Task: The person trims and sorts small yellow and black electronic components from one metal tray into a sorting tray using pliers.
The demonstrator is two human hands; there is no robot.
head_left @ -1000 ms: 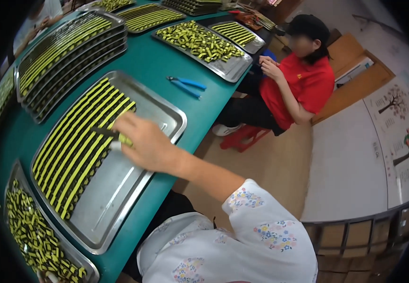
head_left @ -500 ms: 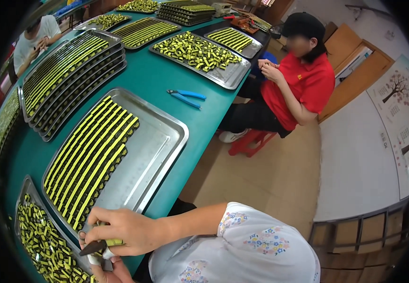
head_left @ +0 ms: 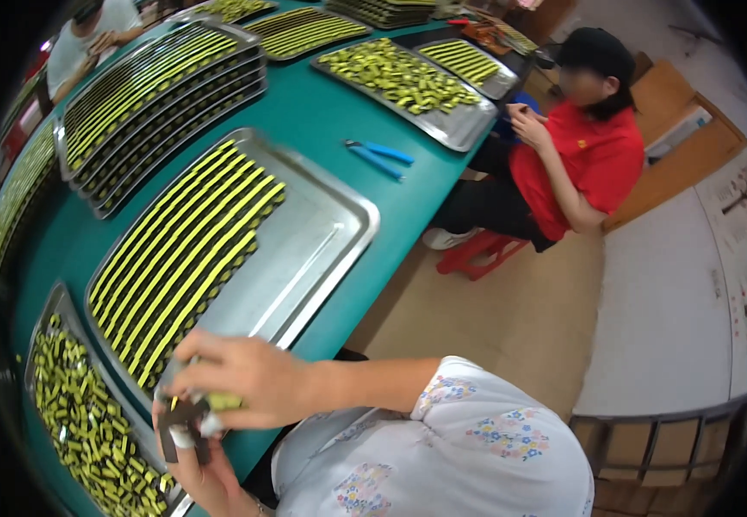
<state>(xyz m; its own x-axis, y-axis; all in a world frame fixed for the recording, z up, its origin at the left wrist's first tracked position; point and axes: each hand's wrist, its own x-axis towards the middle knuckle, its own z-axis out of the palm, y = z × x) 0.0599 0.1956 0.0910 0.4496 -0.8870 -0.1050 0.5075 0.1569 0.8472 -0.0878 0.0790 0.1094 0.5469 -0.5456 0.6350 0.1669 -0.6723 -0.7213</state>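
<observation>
My right hand (head_left: 248, 379), blurred by motion, is curled over the near left corner of the large metal tray (head_left: 304, 276). Under its fingers shows a yellow-green piece (head_left: 224, 401) whose kind I cannot make out. Just below, my left hand (head_left: 210, 478) is closed around a dark, flat-sided piece (head_left: 182, 418), and white wrapping (head_left: 184, 438) covers a fingertip. The two hands nearly touch at this piece. In the tray, rows of black-and-yellow small parts (head_left: 175, 250) fill the left side. Loose parts of the same colours (head_left: 89, 422) lie heaped in a tray at my left.
Blue-handled cutters (head_left: 378, 158) lie on the green table (head_left: 304, 121) beyond the tray. Stacked filled trays (head_left: 167, 112) stand at the far left. Another tray of loose parts (head_left: 399, 77) is farther off. A person in red (head_left: 576, 164) sits across on a red stool (head_left: 481, 252).
The view has shifted, so the table and trays sit higher and farther right. Both hands stay together; the dark piece is now turned more upright between them.
</observation>
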